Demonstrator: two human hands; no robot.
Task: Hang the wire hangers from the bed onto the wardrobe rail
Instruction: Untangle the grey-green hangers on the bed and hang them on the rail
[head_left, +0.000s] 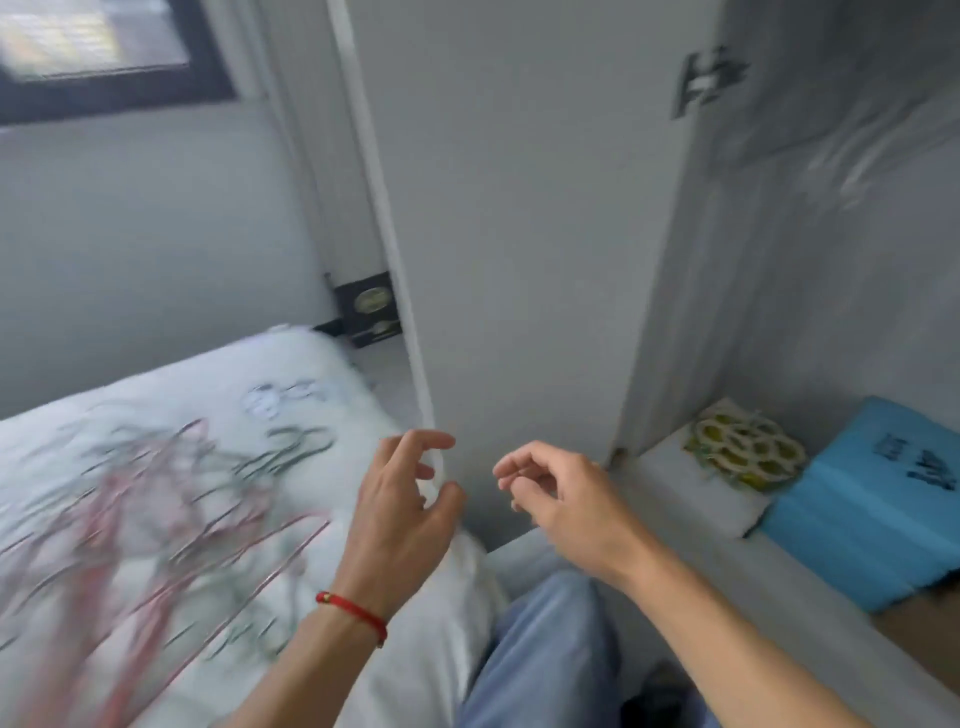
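Your two hands hung in the air in front of the open wardrobe door, and neither held anything. Your left hand, with a red string bracelet on its wrist, was at the door's near edge, its grip loose and half-curled, empty. Your right hand was to the right of that edge, fingers loosely bent, also empty.

The wire hangers lay in a blurred tangle of red and grey-green on the white bed, to the left of the door and below your left hand. The rail was not in view.

The step in hand looked like reaching back for more hangers. To do it well, you would have picked by the hooks and lifted slowly, since the wires seemed interlocked and could have dragged neighbours along.

Room was tight: the door's edge stood between bed and wardrobe. Right of the door, a low shelf carried a patterned pouch and a blue bag.
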